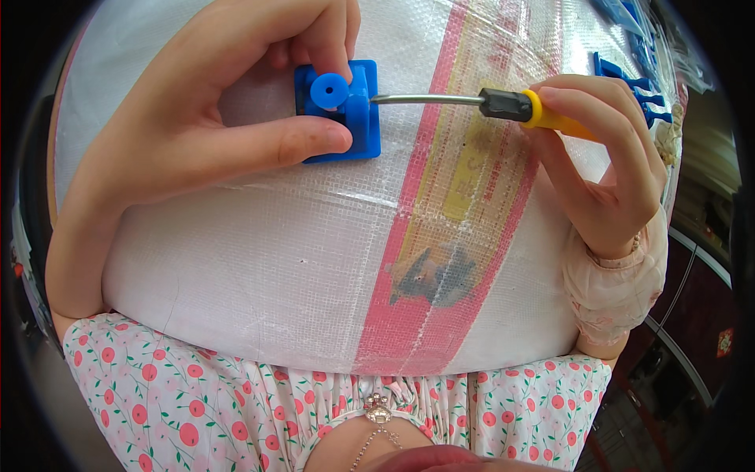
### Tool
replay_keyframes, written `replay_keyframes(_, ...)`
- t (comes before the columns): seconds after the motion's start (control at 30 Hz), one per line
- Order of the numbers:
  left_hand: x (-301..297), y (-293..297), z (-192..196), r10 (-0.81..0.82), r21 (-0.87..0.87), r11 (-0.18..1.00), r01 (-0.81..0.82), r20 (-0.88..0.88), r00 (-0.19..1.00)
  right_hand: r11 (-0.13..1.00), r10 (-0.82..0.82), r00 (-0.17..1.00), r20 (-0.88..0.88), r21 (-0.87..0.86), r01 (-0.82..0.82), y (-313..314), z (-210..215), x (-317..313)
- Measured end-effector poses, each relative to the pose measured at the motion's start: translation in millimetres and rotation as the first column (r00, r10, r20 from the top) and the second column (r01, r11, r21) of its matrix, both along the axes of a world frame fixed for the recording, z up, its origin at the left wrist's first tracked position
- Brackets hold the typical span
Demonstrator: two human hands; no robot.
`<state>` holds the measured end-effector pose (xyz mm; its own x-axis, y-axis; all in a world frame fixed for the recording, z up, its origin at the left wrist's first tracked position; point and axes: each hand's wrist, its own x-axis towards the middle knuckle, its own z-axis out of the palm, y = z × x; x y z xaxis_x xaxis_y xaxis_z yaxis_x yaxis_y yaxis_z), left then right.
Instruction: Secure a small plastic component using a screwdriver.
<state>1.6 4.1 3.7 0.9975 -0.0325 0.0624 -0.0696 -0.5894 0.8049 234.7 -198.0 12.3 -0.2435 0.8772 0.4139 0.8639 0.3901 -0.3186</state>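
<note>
A blue plastic part (363, 118) with a square base and a round knob with a small hole in its middle lies left of centre on the woven sheet. Thumb and index finger of my left hand (236, 118) close on it from the left, one on each side of the knob. My right hand (609, 138) grips a screwdriver (503, 104) by its yellow and black handle. Its metal shaft runs level to the left, and the tip meets the upright blue wall of the part. Whether a screw sits at the tip is hidden.
A white woven plastic sheet (259, 275) with a pink and yellow printed stripe covers the work surface. More blue plastic parts (629, 86) lie at the far right edge, near clear plastic bags (680, 55). Dark cabinets (680, 303) stand beyond on the right.
</note>
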Motion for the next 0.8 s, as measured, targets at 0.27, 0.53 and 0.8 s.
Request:
replay_keyframes(0.27,4,-8,11,0.060,-0.010,0.998,-0.061,-0.077,0.995,0.999,-0.022,1.000,0.009,-0.024,0.022,-2,2,-3)
replay_keyframes(0.53,0,-2,2,0.027,0.016,1.000,-0.027,-0.016,1.000,1.000,-0.013,0.998,0.060,-0.003,0.013,-2,3,-4)
replay_keyframes(0.8,1,-3,1,0.032,0.015,0.999,-0.032,-0.012,0.999,0.994,0.033,0.979,0.202,0.097,-0.054,-3,7,-4)
